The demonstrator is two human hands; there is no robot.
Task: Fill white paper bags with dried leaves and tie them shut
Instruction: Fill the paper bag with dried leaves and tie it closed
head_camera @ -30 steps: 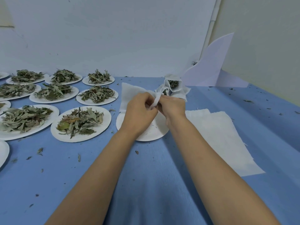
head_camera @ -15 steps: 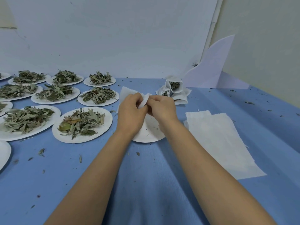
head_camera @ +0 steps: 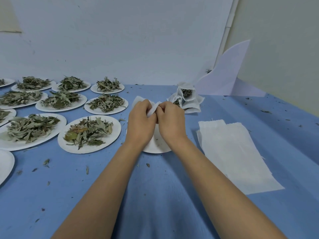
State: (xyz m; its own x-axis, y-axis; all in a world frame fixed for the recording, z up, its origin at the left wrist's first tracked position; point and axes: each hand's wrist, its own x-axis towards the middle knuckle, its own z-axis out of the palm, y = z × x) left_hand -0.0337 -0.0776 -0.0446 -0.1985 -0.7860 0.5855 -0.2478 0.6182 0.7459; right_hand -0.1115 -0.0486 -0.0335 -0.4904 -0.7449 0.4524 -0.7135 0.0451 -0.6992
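Observation:
My left hand (head_camera: 140, 122) and my right hand (head_camera: 170, 122) meet over a nearly bare white plate (head_camera: 156, 146) and both pinch the gathered top of a white paper bag (head_camera: 152, 109). Most of that bag is hidden behind my fingers; a corner sticks out at the left. Behind my hands, a pile of filled white bags (head_camera: 187, 99) shows dried leaves in the open mouths. The nearest plate of dried leaves (head_camera: 88, 132) lies just left of my left hand.
Several more white plates heaped with dried leaves (head_camera: 61, 100) cover the left of the blue table. A stack of flat white bags (head_camera: 233, 152) lies to the right. A white board (head_camera: 227, 75) leans in the back corner. Leaf crumbs dot the cloth.
My hands have stayed together on the bag top, working it between the fingers. The loose bag corner at the left shows less than a second ago.

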